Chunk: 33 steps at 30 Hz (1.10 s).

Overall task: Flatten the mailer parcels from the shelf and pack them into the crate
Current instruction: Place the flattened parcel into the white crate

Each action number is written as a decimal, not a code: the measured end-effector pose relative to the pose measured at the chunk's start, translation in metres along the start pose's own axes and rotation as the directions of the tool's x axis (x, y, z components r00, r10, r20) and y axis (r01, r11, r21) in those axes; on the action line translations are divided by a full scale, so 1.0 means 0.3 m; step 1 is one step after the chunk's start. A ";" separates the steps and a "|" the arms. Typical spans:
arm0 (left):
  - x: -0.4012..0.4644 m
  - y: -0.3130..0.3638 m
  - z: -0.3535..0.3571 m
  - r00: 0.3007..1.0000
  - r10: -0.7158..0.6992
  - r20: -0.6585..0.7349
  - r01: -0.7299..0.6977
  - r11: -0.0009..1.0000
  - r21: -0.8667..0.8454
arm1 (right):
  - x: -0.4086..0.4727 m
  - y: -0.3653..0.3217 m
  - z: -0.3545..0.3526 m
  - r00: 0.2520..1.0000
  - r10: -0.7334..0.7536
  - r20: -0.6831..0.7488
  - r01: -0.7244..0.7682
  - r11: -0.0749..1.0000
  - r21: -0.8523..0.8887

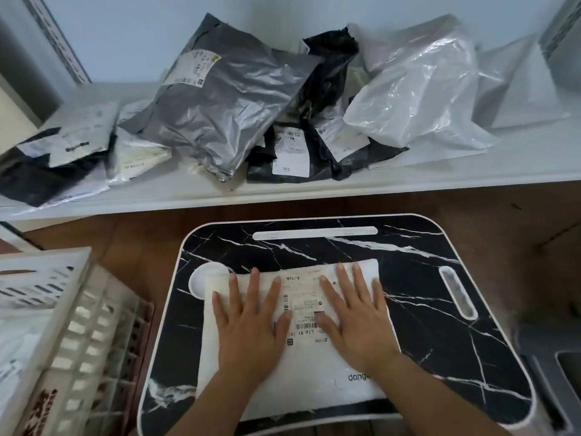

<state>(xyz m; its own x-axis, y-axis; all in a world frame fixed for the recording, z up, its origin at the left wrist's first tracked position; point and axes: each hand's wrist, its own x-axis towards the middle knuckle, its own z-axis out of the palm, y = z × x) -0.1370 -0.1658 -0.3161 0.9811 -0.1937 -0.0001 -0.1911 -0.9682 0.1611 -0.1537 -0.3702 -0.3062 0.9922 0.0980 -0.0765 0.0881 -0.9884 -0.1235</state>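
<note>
The white shelf (408, 184) runs across the far side of the room, just beyond the black marble-patterned lap table (408, 309), and it carries the heap of mailer parcels. Biggest among them is a crumpled silver-grey mailer (220, 108) leaning up against the wall beyond the table's far left corner, its label at the top. To the far right of the table sits a puffy translucent white bag (418, 96), and between those two lie black mailers (314, 152) with white shipping labels facing up. At the shelf's left end, well apart from the table, a dark parcel (41, 171) lies under a grey one, with a flat white envelope (138, 158) just beside them.

Left of the table stands the pale slatted crate (85, 335), its wall close to the table's edge; something white lies inside it.

On the table itself, toward its near left part, lies a white mailer (301, 357), label up, its far left corner overlapping the round cup recess (201, 281). A long slot (314, 232) runs along the table's far edge, and a handle cut-out (457, 292) sits near its right edge.

The left hand (248, 322) and right hand (352, 313) both rest flat on the white mailer, fingers straight and spread, palms down, gripping nothing, with the barcode label showing between them.
</note>
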 end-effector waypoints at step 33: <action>0.033 -0.006 0.080 0.996 -0.014 0.091 0.007 0.996 0.085 | 0.037 -0.003 0.097 0.997 0.058 0.055 -0.053 0.995 -0.086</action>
<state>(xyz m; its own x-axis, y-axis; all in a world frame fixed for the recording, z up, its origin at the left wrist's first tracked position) -0.1278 -0.1698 -0.3401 0.9768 -0.1933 -0.0921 -0.1866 -0.9794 0.0769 -0.1454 -0.3650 -0.3358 0.9893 0.0467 -0.1380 0.0424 -0.9985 -0.0340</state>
